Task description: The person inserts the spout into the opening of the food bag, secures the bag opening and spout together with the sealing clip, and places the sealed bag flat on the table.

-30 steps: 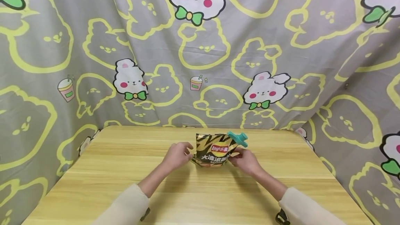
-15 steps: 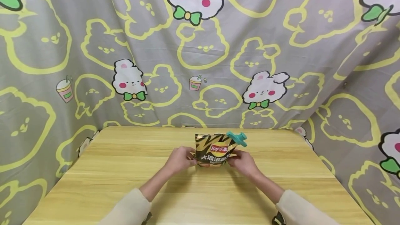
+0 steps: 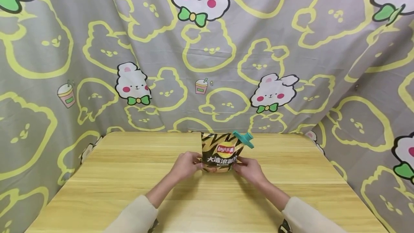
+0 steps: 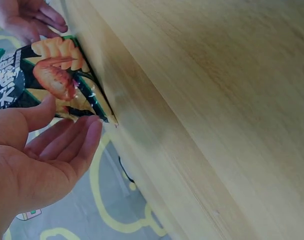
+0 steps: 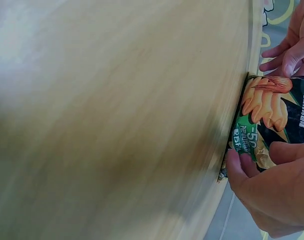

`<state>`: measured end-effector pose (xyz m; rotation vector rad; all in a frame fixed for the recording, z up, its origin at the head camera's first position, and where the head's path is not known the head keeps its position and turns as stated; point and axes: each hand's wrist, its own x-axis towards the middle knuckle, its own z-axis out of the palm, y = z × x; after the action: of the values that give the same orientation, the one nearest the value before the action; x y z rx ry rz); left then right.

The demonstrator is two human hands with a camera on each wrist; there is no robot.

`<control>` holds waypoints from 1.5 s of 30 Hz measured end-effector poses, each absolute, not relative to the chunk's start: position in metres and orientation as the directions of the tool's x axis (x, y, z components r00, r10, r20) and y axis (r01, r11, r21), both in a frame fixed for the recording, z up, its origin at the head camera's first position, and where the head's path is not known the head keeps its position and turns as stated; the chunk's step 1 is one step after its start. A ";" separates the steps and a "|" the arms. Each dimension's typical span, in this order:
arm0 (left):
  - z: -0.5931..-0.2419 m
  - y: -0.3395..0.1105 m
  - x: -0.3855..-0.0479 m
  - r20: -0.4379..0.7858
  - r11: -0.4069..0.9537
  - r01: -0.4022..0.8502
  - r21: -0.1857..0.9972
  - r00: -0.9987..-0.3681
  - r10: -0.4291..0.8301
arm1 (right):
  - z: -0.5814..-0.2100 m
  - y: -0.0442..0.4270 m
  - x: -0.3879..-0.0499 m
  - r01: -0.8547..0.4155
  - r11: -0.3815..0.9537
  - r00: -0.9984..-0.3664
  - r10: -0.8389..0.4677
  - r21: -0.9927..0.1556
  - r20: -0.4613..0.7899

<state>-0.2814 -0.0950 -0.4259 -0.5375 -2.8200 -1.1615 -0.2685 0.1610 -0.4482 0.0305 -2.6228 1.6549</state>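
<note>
A black-and-gold Lay's chip bag (image 3: 220, 154) stands upright on the wooden table, its front turned toward me. A teal bag clip (image 3: 244, 139) sits across its upper right corner. My left hand (image 3: 185, 165) holds the lower left side of the bag; the left wrist view shows its thumb (image 4: 41, 112) on the front and fingers curving round the edge. My right hand (image 3: 250, 170) grips the lower right side. In the right wrist view the right thumb (image 5: 287, 151) lies over the front, near a green printed patch. The bag's back is hidden.
The light wooden table (image 3: 129, 190) reaches back to a grey curtain (image 3: 220, 64) printed with cartoon rabbits. The curtain also encloses the left and right sides. Cream sleeves (image 3: 136, 213) cover both forearms.
My left hand has closed in from beside the bag and taken hold of its left side. The bag has tipped more upright, its top and clip rising and shifting slightly left.
</note>
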 end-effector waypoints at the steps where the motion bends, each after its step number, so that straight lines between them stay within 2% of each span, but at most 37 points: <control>1: -0.426 -0.095 -0.282 0.177 0.658 0.339 0.673 -0.937 0.301 | -0.448 0.161 -0.269 -0.039 0.433 -0.999 0.002 -0.900 0.045; 4: -0.426 -0.094 -0.283 0.194 0.652 0.354 0.671 -0.932 0.307 | -0.448 0.159 -0.272 -0.041 0.448 -0.999 0.008 -0.893 0.050; 17: -0.422 -0.089 -0.284 0.181 0.652 0.322 0.687 -0.944 0.276 | -0.433 0.157 -0.271 -0.031 0.335 -0.999 0.002 -0.942 0.034; 30: -0.419 -0.083 -0.281 0.231 0.628 0.342 0.699 -0.939 0.255 | -0.431 0.158 -0.276 0.004 0.405 -0.999 0.041 -0.914 0.014; 38: -0.418 -0.085 -0.280 0.223 0.600 0.333 0.728 -0.942 0.252 | -0.417 0.162 -0.274 -0.006 0.418 -0.999 -0.034 -0.908 -0.009; 45: -0.416 -0.085 -0.279 0.157 0.550 0.268 0.791 -0.958 0.242 | -0.409 0.166 -0.276 0.047 0.384 -0.994 -0.070 -0.922 -0.080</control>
<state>-0.2789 -0.0853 -0.4157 -0.4511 -2.7398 -1.4064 -0.2760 0.1662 -0.4092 0.0220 -2.6989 1.8048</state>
